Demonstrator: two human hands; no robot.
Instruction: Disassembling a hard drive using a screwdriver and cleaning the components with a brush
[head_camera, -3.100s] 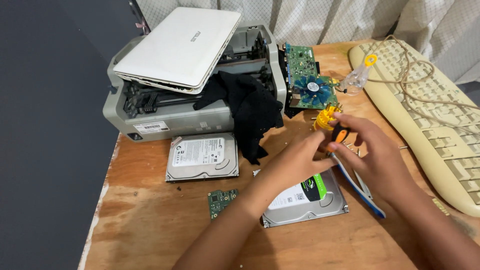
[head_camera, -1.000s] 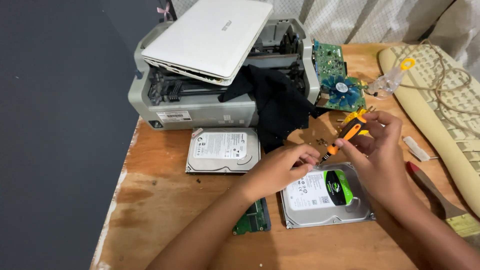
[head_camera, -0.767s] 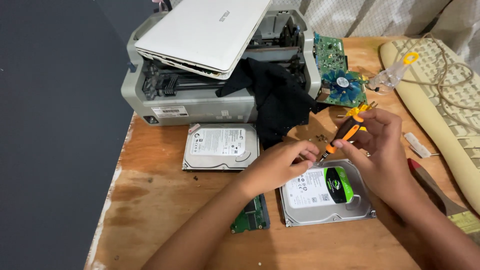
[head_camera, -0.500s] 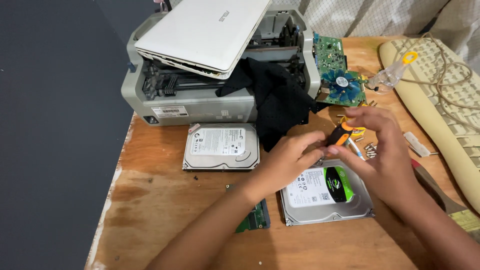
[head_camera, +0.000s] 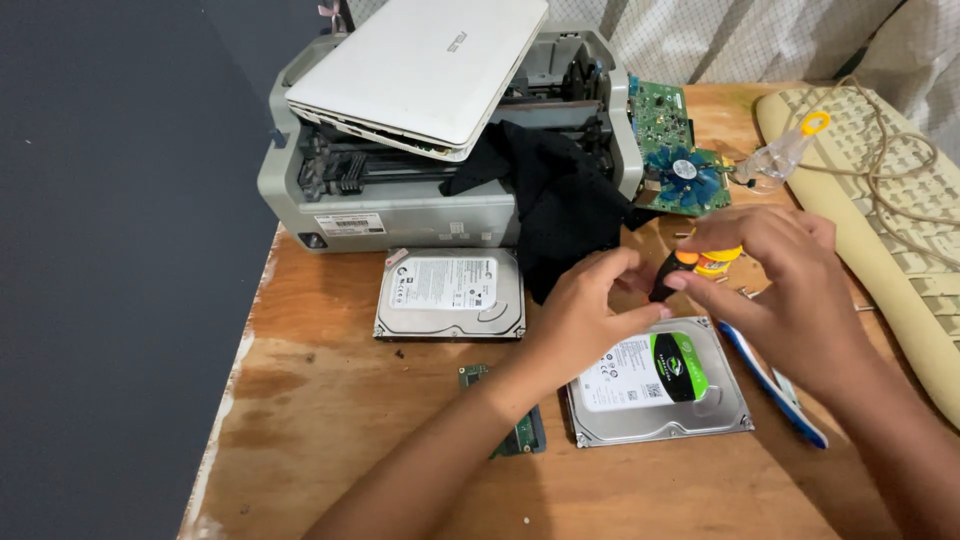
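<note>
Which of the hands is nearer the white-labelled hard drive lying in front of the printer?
Left. The left hand is just right of the white-labelled hard drive, apart from it. The right hand is farther right, past the green-labelled drive, holding a small screwdriver with the left.

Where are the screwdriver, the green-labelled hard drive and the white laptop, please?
screwdriver (head_camera: 668, 276), head view, black and orange handle between both hands.
green-labelled hard drive (head_camera: 655, 388), head view, its label.
white laptop (head_camera: 420, 62), head view, closed lid.
</note>
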